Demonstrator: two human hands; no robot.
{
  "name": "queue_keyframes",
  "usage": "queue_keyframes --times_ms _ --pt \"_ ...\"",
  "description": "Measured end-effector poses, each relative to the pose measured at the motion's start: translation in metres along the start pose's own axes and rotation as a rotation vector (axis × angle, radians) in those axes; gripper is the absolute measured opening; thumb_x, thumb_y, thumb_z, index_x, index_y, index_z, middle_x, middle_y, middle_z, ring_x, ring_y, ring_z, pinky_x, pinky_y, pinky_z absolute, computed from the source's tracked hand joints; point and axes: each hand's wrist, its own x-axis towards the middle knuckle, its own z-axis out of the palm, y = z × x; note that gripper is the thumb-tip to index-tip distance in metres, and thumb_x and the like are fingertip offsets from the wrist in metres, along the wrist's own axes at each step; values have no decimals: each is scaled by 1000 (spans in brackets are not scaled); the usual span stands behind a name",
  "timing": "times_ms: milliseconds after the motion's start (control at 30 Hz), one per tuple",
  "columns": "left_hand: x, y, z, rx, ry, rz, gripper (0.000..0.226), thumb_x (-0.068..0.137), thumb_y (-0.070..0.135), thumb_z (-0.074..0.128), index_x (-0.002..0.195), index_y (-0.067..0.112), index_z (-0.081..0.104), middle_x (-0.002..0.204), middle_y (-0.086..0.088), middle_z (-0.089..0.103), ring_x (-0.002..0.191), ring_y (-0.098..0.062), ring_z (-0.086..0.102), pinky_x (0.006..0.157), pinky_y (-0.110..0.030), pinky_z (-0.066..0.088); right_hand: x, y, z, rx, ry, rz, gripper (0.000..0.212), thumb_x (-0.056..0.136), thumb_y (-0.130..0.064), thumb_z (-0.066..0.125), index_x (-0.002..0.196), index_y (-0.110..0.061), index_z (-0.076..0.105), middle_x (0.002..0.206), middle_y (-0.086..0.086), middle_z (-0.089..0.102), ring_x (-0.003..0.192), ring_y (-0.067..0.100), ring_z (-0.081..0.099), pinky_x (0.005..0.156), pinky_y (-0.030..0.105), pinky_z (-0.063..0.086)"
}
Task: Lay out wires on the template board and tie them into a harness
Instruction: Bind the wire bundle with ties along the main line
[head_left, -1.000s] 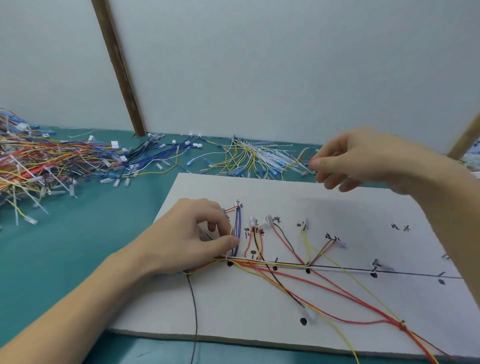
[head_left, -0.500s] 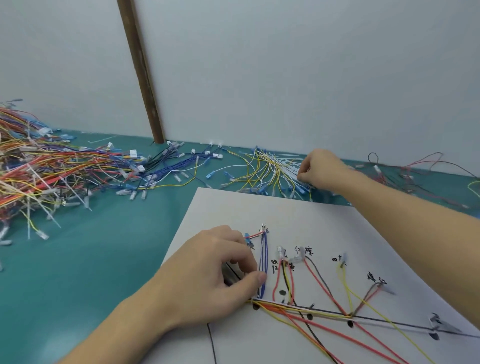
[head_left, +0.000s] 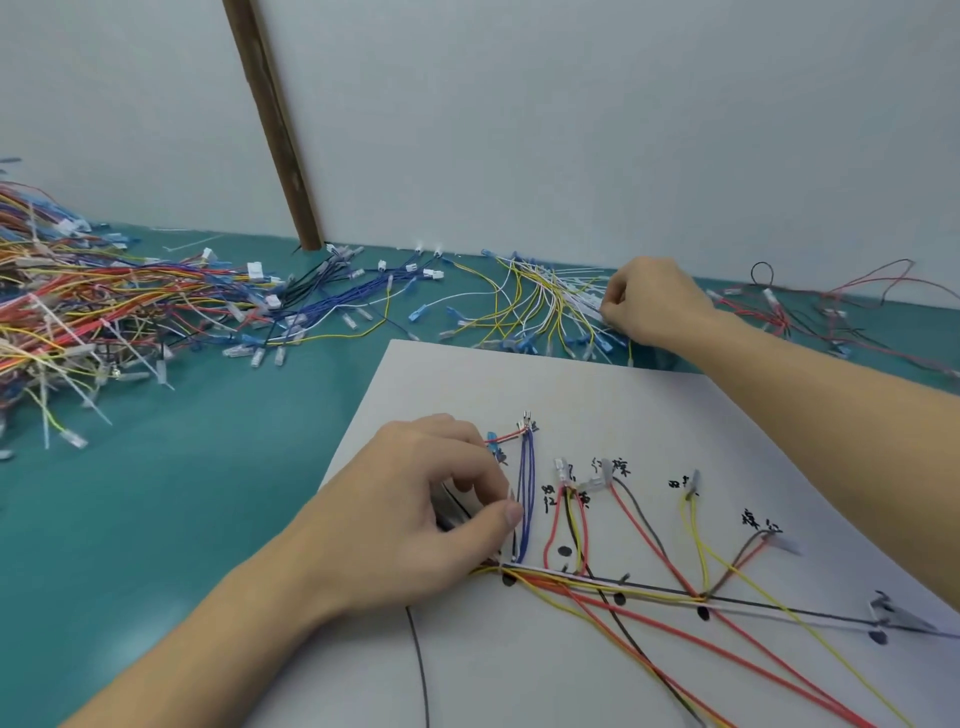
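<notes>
Template board (head_left: 649, 405): white sheet on the teal table (head_left: 171, 509), marked with black dots, a drawn trunk line and handwritten labels, so each wire has an assigned route.

Laid wires (head_left: 639, 587): red, yellow, black and blue leads fan from labelled branch ends into 1 trunk along the line; no tie is visible on them yet, so the job appears to be in its layout phase.

Left hand (head_left: 415, 509): fingers curled, thumb and fingertips pinching the leads beside the blue wire pair (head_left: 525, 499), probably to keep the trunk's start from shifting.

Right hand (head_left: 649, 304): fingers curled into the yellow-and-white wire pile (head_left: 540, 306) just beyond the board's far edge, apparently pinching 1 lead to add; the exact grip is hidden.

Stock: large mixed wire heap (head_left: 67, 317) at far left, blue bundle (head_left: 343, 296) in the middle.
</notes>
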Motion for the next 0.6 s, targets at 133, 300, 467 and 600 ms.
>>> queue_keyframes --times_ms 133,300,467,600 --pt "0 0 0 -19 -2 7 9 84 26 72 75 24 73 81 9 67 82 -16 64 65 -30 51 -3 1 -4 -1 16 -4 17 85 -11 67 72 -22 68 88 9 73 86 33 66 75 36 55" --pt "0 0 0 -41 1 2 9 84 24 71 74 24 73 81 8 68 80 -18 65 63 -30 51 -3 7 -8 17 41 -39 16 86 -8 62 77 -17 72 93 10 74 93 36 66 80 40 56" --pt "0 1 0 -62 -10 -12 9 84 19 72 77 24 73 80 5 71 78 -17 66 65 -28 52 -3 15 -23 196 17 -87 25 88 -4 57 99 -15 77 86 7 70 74 22 60 72 30 50" --pt "0 2 -1 -110 -16 -43 12 87 8 77 83 19 74 73 4 72 66 -9 64 61 -18 48 -8 18 -40 534 -121 85 26 90 -6 55 88 -17 78 68 2 56 49 12 49 48 22 50"
